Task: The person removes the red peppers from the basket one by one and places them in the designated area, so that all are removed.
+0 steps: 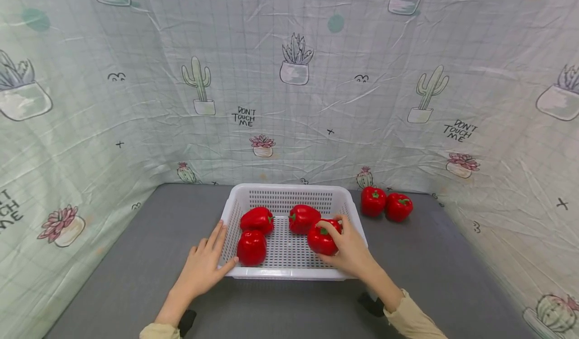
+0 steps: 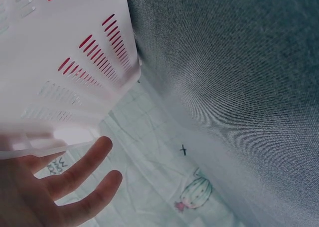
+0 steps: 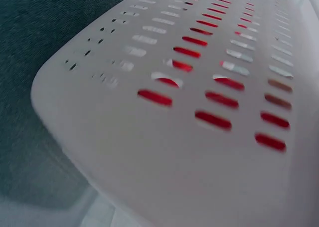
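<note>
A white slotted plastic basket (image 1: 289, 273) stands on the grey table in the head view, with several red bell peppers in it. My right hand (image 1: 350, 248) grips one bell pepper (image 1: 320, 239) at the basket's right side, thumb in front and fingers over its top. Just behind that one lies another bell pepper (image 1: 303, 217). My left hand (image 1: 204, 261) rests at the basket's front left corner, its fingers extended along the rim. Near it inside are two bell peppers, one in front (image 1: 251, 248) and one behind. In the left wrist view, fingers (image 2: 82, 169) show beside the basket wall (image 2: 60, 107).
Two more red bell peppers, a left one (image 1: 373, 201) and a right one (image 1: 399, 207), sit on the table (image 1: 429, 258) right of the basket. A cactus-printed cloth (image 1: 289, 108) hangs around the table's back and sides. The basket wall (image 3: 124, 152) fills most of the right wrist view.
</note>
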`<move>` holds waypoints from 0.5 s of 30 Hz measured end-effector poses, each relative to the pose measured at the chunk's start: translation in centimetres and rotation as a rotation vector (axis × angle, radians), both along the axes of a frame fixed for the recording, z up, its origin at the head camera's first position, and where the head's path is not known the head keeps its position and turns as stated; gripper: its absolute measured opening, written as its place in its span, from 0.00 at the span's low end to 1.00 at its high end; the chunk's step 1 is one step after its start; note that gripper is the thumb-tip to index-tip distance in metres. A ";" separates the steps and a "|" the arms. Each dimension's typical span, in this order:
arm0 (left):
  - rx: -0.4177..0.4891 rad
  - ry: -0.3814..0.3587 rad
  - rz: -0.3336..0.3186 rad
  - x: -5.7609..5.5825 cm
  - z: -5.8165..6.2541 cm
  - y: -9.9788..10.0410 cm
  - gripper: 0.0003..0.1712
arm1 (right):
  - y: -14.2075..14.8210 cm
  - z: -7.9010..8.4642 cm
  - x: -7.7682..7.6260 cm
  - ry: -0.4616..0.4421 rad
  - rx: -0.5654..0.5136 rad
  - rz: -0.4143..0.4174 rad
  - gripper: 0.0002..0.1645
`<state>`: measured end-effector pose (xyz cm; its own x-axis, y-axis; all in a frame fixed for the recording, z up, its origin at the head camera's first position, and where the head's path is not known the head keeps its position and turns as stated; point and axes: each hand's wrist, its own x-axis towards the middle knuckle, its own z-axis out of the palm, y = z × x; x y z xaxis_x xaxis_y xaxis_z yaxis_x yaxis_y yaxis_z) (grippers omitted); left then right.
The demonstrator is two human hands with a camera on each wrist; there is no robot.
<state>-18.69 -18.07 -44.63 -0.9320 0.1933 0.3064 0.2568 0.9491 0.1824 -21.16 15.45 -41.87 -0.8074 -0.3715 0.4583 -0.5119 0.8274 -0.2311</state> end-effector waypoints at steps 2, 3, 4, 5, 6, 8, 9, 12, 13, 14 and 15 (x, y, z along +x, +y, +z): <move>0.001 0.001 0.000 0.0 0.0 0.0 0.47 | 0.5 0.2 0.2 0.016 -0.004 -0.004 0.44; 0.003 0.002 -0.001 0.0 0.0 0.0 0.47 | 0.8 0.4 0.3 0.023 -0.005 -0.001 0.43; 0.006 0.001 -0.001 0.0 0.0 0.0 0.47 | 1.1 0.5 0.4 0.035 -0.003 0.003 0.43; 0.008 0.001 -0.002 0.0 0.0 0.0 0.47 | 1.3 0.6 0.5 0.049 -0.001 0.008 0.43; 0.008 0.002 -0.002 0.0 0.0 0.0 0.47 | 1.6 0.7 0.6 0.061 -0.001 0.014 0.43; 0.011 0.003 -0.003 0.0 0.0 0.0 0.47 | 2.2 0.9 0.8 0.075 -0.004 0.020 0.44; 0.009 0.004 -0.003 0.0 0.0 0.0 0.47 | 2.5 1.0 1.0 0.078 -0.010 0.015 0.44; 0.008 0.004 -0.006 0.0 0.1 0.0 0.47 | 3.3 1.0 1.3 0.073 -0.040 -0.007 0.44; 0.010 0.003 -0.007 0.0 0.1 0.0 0.47 | 3.6 1.0 1.5 0.072 -0.054 -0.014 0.45; 0.013 0.001 -0.008 0.0 0.1 0.0 0.47 | 3.8 1.0 1.6 0.072 -0.064 -0.020 0.45; 0.014 0.000 -0.009 0.0 0.1 0.0 0.47 | 4.0 1.0 1.7 0.075 -0.075 -0.024 0.45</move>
